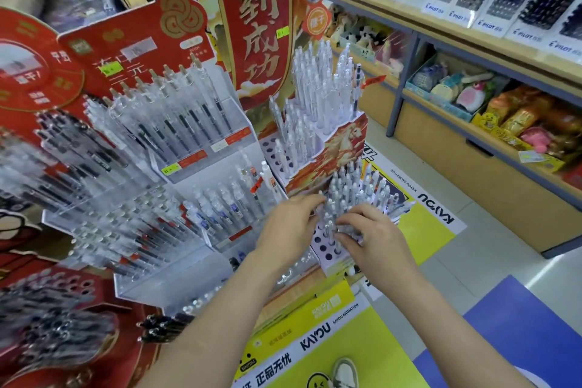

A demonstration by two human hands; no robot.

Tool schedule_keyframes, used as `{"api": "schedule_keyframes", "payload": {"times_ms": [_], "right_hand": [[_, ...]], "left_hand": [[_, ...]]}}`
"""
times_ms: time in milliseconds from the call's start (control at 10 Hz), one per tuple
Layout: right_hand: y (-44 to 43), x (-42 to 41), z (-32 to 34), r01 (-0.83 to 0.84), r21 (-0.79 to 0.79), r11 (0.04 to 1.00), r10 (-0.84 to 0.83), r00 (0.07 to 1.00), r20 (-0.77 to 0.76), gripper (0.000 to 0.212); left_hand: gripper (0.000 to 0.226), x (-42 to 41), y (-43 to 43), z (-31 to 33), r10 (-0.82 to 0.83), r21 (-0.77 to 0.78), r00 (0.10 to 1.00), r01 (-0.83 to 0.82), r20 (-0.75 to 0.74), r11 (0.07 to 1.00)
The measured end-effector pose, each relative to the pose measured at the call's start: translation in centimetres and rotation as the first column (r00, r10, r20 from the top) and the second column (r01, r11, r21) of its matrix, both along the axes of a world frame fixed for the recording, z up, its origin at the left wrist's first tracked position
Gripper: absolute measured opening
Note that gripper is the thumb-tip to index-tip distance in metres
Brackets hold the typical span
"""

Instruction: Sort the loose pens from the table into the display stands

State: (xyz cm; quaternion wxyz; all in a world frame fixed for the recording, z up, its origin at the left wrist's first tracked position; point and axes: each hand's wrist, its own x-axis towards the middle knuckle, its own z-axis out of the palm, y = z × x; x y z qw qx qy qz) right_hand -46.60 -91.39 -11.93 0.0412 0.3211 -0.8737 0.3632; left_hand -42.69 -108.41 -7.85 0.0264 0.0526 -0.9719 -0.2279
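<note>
1. Centre-right: white stepped stand (326, 250) w/ rows of round holes, sat on the yellow KAYOU-printed desk (362, 343). Its back rows are packed w/ clear pens (351, 187), all upright. Open holes show along the front steps.
2. Just behind it is a taller horse-print stand (343, 138), also full of upright clear pens. A tall red banner (255, 25) rises at its back.
3. Left half: tiered acrylic racks (195, 173) hold slanted rows of clear-barrelled pens w/ dark refills, red card backings behind. The far left is too blurred to read.
4. Lower left: a bunch of dark pens (167, 324) lies flat near the foot of the racks.
5. Upper right: wall shelf (441, 28) w/ Pilot pen trays on top. Bins of soft toys & bright packs sit below it.
6. Left hand (289, 227): mid-frame, forearm coming up from the bottom edge. Fingers are fairly straight, tips resting on the clear pens at the stepped stand's left side.
7. Right hand (374, 239): just beside the left one, fingers curled w/ thumb under, pinching clear pens over the lower steps. How many, can't tell, too blurred.
8. The hands are close together, not touching.
</note>
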Motion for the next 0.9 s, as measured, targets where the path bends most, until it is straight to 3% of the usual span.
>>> {"api": "schedule_keyframes", "payload": {"times_ms": [100, 200, 300, 400, 500, 600, 700, 800, 900], "right_hand": [[0.0, 0.6, -0.3, 0.052, -0.001, 0.999, -0.052, 0.998, -0.027, 0.033], [-0.2, 1.1, -0.9, 0.13, -0.005, 0.991, -0.13, 0.982, -0.136, 0.041], [-0.4, 1.9, -1.5, 0.244, 0.099, 0.965, -0.21, 0.938, -0.275, 0.045], [-0.8, 2.6, -2.2, 0.266, 0.281, 0.922, -0.192, 0.945, -0.265, 0.066], [-1.0, 2.7, -2.8, 0.252, 0.366, 0.896, -0.18, 0.959, -0.221, 0.073], [-0.7, 2.5, -2.6, 0.239, 0.411, 0.88, -0.158, 0.962, -0.222, 0.074], [-0.8, 2.8, -1.9, 0.24, 0.377, 0.895, -0.178, 0.965, -0.191, 0.072], [-1.7, 3.9, -1.0, 0.245, 0.262, 0.934, -0.181, 0.952, -0.246, 0.067], [-3.0, 5.6, 1.6, 0.161, 0.106, 0.981, -0.147, 0.981, -0.128, 0.058]], "left_hand": [[0.034, 0.8, 0.4, -0.1, -0.138, -0.085, 0.981, 0.127, -0.137, 0.988], [0.046, 1.8, 0.8, -1.1, -0.208, -0.244, 0.971, 0.174, -0.121, 0.954], [0.07, 3.6, 0.8, -2.9, -0.219, -0.334, 0.976, 0.213, 0.018, 0.918], [0.067, 4.6, 1.2, -3.4, -0.177, -0.42, 0.981, 0.196, 0.085, 0.886], [0.067, 4.3, 1.5, -2.9, -0.161, -0.42, 0.983, 0.183, 0.088, 0.889], [0.08, 4.8, 1.5, -2.1, -0.15, -0.347, 0.978, 0.192, 0.144, 0.918], [0.084, 6.0, 1.3, -1.3, -0.096, -0.292, 0.99, 0.122, 0.102, 0.949], [0.078, 8.0, 0.1, -1.1, -0.002, -0.237, 1.0, 0.003, 0.004, 0.971], [0.054, 10.8, -1.5, -0.2, 0.093, -0.116, 0.991, -0.104, -0.092, 0.988]]}}
